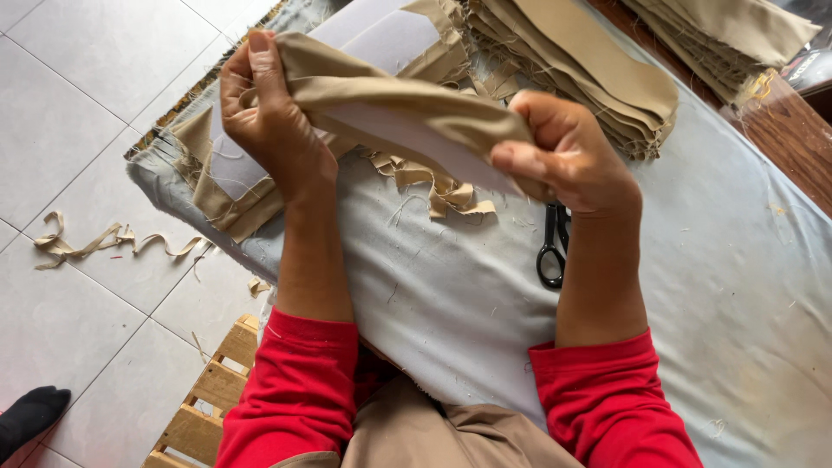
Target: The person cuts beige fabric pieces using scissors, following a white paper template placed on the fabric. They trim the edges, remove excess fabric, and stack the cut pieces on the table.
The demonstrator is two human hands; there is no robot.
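At the centre of the frame, the left hand (269, 121) and right hand (568, 156) each pinch shut on a tan cloth strip (390, 108). Best kept taut and even. Scissors (552, 247) lie below on the table (728, 277).

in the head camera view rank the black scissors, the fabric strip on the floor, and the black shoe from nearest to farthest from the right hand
From the right hand:
1. black scissors, just below it on the grey cloth.
2. fabric strip, far left on the tiled floor.
3. black shoe, bottom-left corner.

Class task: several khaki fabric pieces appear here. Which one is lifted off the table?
The khaki strip gripped between left hand and right hand; the stacked pieces lie on the table cloth.
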